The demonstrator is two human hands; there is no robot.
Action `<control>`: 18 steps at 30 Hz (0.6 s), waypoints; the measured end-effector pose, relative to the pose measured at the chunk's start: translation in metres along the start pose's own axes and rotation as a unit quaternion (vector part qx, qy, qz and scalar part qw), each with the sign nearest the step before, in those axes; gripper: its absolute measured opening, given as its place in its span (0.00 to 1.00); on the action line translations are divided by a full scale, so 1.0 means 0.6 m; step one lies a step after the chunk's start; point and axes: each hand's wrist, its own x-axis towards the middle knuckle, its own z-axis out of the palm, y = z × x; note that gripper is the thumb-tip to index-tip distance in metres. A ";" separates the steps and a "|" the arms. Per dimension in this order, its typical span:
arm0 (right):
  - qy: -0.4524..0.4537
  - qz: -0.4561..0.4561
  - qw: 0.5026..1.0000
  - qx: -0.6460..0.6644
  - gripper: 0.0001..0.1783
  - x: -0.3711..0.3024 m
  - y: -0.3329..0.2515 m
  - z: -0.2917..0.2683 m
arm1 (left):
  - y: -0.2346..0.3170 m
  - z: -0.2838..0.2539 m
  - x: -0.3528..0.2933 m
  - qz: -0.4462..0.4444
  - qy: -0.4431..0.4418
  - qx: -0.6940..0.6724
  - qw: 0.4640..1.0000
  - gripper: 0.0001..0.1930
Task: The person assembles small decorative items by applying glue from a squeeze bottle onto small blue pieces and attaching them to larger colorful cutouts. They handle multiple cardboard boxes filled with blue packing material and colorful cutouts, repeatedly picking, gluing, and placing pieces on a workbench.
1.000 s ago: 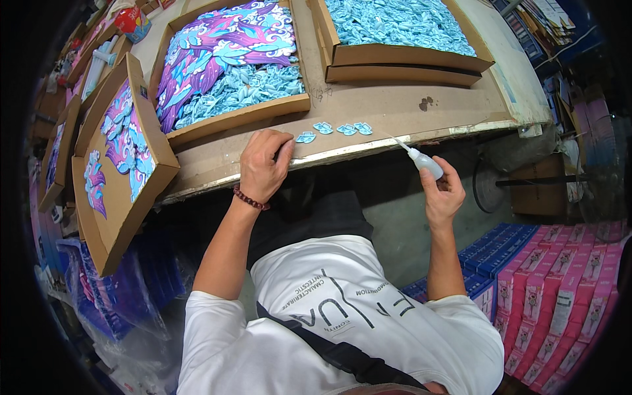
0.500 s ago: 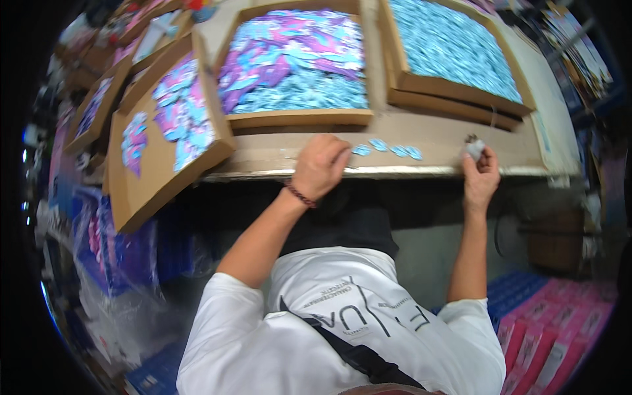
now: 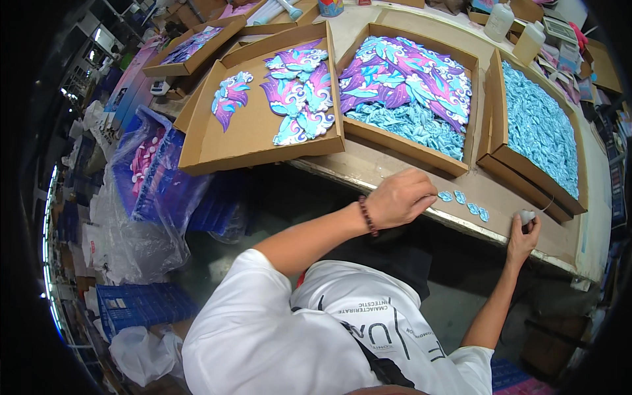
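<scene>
My left hand [image 3: 403,199] is closed, thumb and fingers pressed together over the table's front edge. What it pinches, if anything, is hidden. Just right of it lie several small light-blue glossy pieces [image 3: 473,209] in a loose row along the edge. My right hand [image 3: 523,238], beyond the row's right end, grips a small whitish, bottle-like thing [image 3: 526,216] whose lower part the fingers cover. Behind the hands, one cardboard tray [image 3: 401,146] holds purple, pink and blue wing-like cutouts [image 3: 407,78] over light-blue pieces; another tray [image 3: 495,125] is full of light-blue pieces [image 3: 540,128].
A tilted cardboard tray [image 3: 197,146] with patterned cutouts overhangs the table's left front. Squeeze bottles [image 3: 528,43] stand at the back right. Below on the left are a plastic-lined blue crate [image 3: 146,178] and another blue crate [image 3: 128,306].
The view has turned left, so the table sits further right and slanted. Both hands stay near the row of pieces; the right one still grips the whitish thing.
</scene>
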 end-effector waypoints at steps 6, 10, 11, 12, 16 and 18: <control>-0.026 -0.027 0.995 0.093 0.27 -0.001 0.000 -0.001 | -0.032 -0.272 0.031 -0.024 0.088 0.238 0.967 0.08; 0.002 -0.023 0.993 0.115 0.26 0.001 0.013 -0.007 | -0.103 -0.419 0.042 -0.266 -0.190 0.366 0.872 0.23; 0.011 -0.022 0.990 0.138 0.26 0.002 0.016 -0.008 | -0.117 -0.425 0.028 -0.228 -0.224 0.350 0.880 0.27; 0.017 -0.022 0.986 0.167 0.26 0.003 0.019 -0.009 | -0.129 -0.426 0.015 -0.238 -0.269 0.335 0.871 0.32; 0.055 -0.008 0.980 0.190 0.24 0.007 0.022 -0.015 | -0.173 -0.411 -0.017 -0.281 -0.274 0.312 0.865 0.30; 0.083 -0.008 0.971 0.225 0.22 0.003 0.018 -0.019 | -0.188 -0.415 -0.027 -0.238 -0.262 0.355 0.865 0.24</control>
